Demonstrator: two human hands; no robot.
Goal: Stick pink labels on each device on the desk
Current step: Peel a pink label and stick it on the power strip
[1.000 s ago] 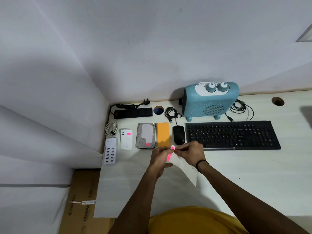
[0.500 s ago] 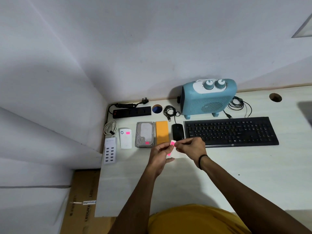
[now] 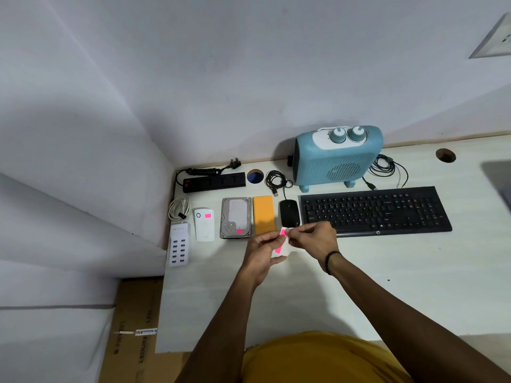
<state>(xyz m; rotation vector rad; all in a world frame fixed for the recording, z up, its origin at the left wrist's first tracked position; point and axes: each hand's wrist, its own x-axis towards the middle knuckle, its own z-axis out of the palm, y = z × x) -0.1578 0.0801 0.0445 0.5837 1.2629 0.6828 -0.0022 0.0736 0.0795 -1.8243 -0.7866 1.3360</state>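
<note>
Just in front of the orange device (image 3: 264,214) and the mouse (image 3: 289,213), both hands work on a small white sheet (image 3: 282,248) of pink labels. The left hand (image 3: 261,254) holds the sheet from below with curled fingers. The right hand (image 3: 312,239) pinches one label (image 3: 283,232) at the top edge of the sheet, probably peeling it off. The power bank (image 3: 204,223) and the hard drive (image 3: 236,217) each carry a pink label. The orange device, the mouse, the keyboard (image 3: 374,211), the heater (image 3: 338,158), the USB hub (image 3: 179,244) and the power strip (image 3: 214,181) show none.

The risk, I think, is that the thin label curls and sticks to a fingertip or to itself while it comes off. It can also tear if pulled too fast. A device may be skipped too.
</note>
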